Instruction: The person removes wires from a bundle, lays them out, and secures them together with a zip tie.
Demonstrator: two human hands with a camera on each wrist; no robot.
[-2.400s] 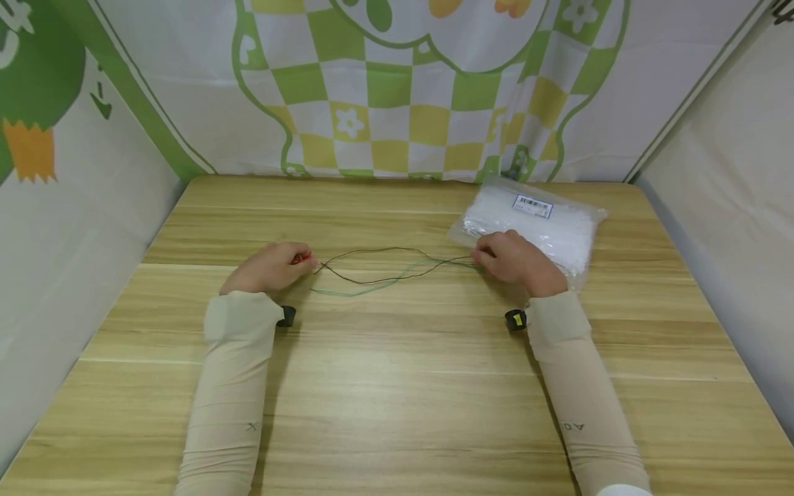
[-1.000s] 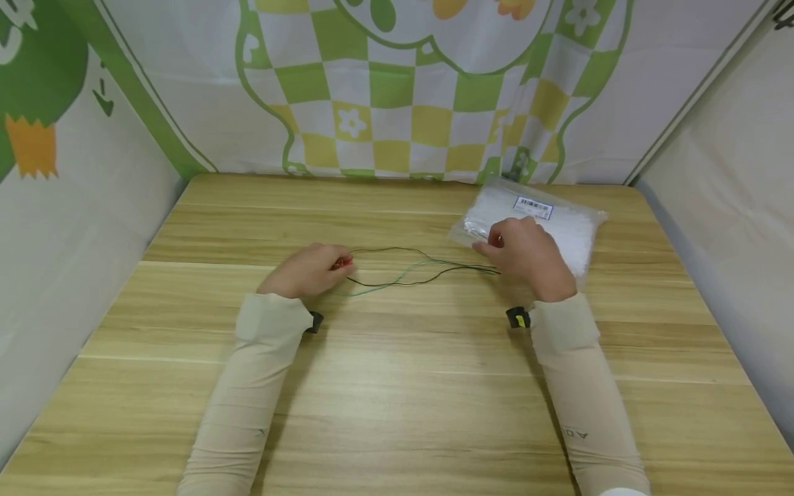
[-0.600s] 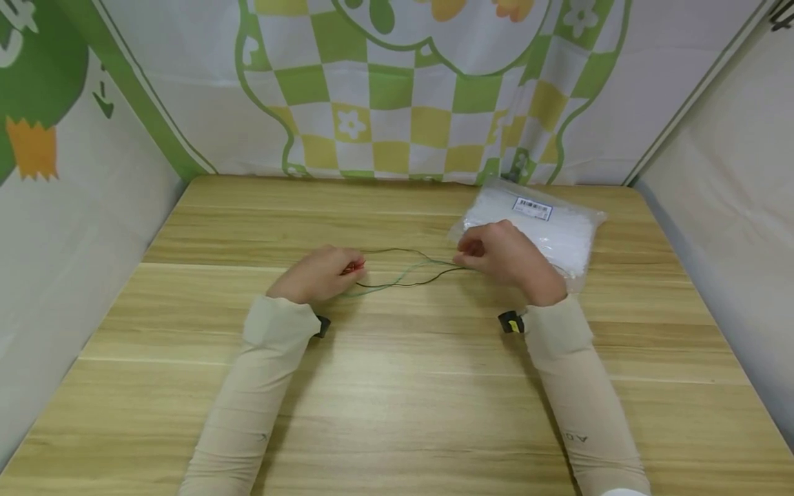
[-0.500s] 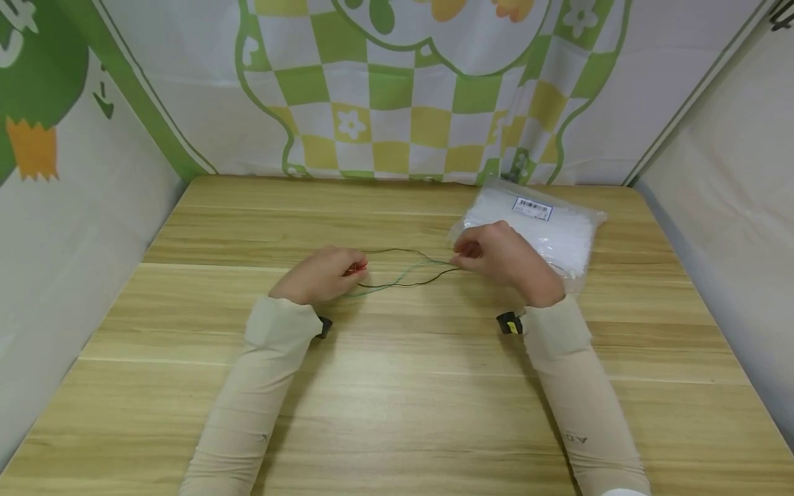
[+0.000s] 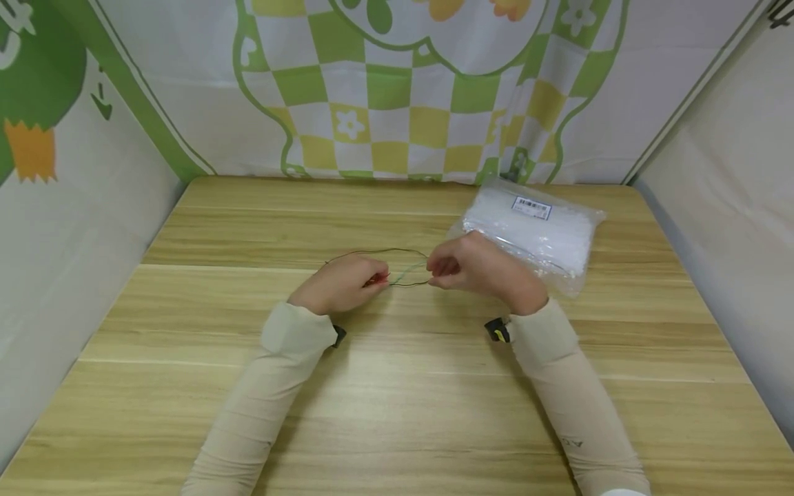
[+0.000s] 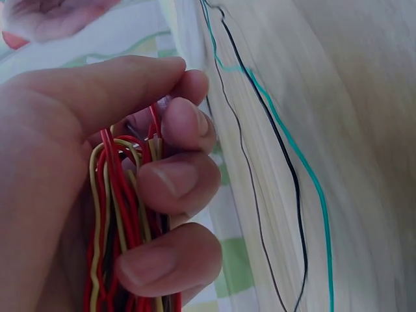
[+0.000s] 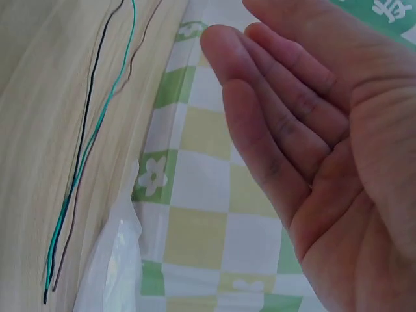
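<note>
In my left hand [image 5: 341, 281] I hold a bundle of wires [image 6: 123, 214], red, yellow and black, with the fingers curled round it. The thumb meets the forefinger where red strands come up. On the table lie loose wires: a green one [image 6: 318, 182], a black one [image 6: 296, 169] and a thin brownish one [image 6: 244, 140]. My right hand [image 5: 480, 272] hovers over these wires, facing the left hand. Its fingers are loosely bent and the palm holds nothing in the right wrist view. In the head view the hands cover parts of the loose wires.
Behind my right hand lies a clear plastic bag [image 5: 546, 238] filled with white strips, with a barcode label on top. The wooden table [image 5: 397, 386] runs back to a checked green, yellow and white curtain [image 5: 428, 124]. Pale fabric walls stand at both sides.
My left hand has moved to the right with the wire bundle. My right hand has come away from the loose wires' right end and moved left, closer to it. The bag stays put.
</note>
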